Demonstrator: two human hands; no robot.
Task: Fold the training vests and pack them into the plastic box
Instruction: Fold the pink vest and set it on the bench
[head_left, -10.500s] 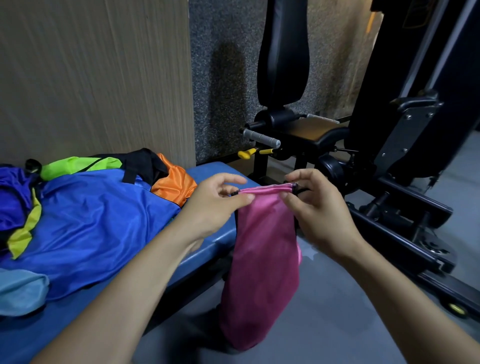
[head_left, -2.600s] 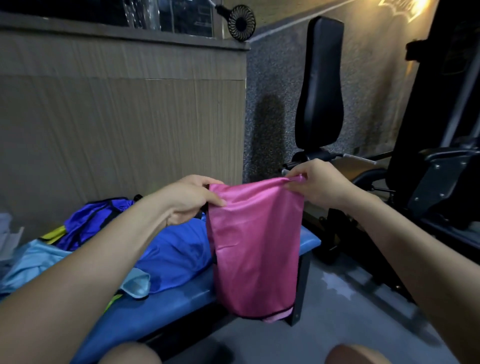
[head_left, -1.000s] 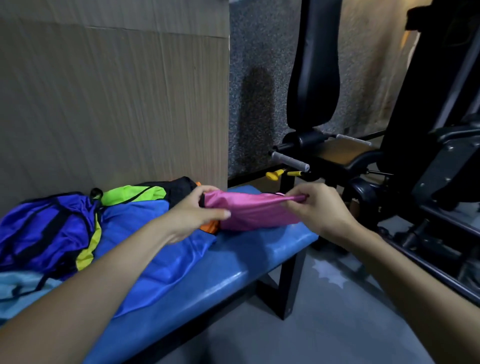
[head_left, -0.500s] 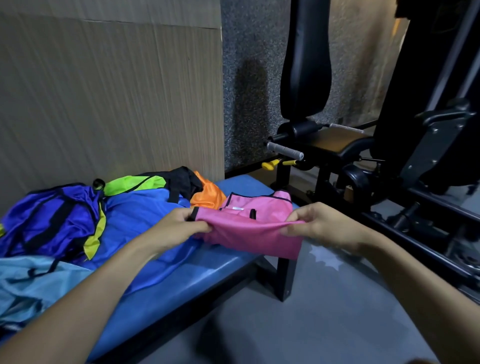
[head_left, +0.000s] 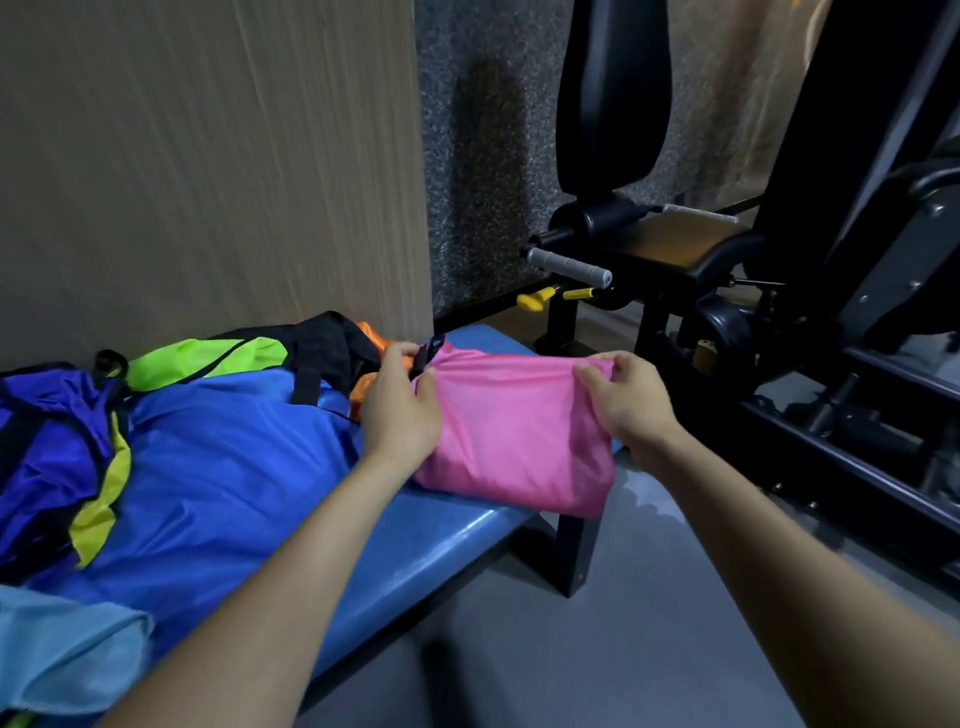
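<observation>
At the centre of the frame a folded pink vest (head_left: 511, 431) lies on the right end of a blue bench (head_left: 441, 540), its lower right corner overhanging the edge. The left hand (head_left: 400, 402) pinches its upper left corner and the right hand (head_left: 626, 397) grips its upper right edge. A heap of blue, purple, green and orange vests (head_left: 208, 447) fills the left of the frame.

I saw a wood-grain wall (head_left: 208, 156), a speckled panel (head_left: 483, 156), a grey floor (head_left: 597, 649), a blue bench (head_left: 447, 535) and a black gym machine (head_left: 779, 260).

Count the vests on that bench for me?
7 colours show, others may be hidden: pink vest at the bench end; orange, black, green, blue, purple, pale blue piled leftward.
</observation>
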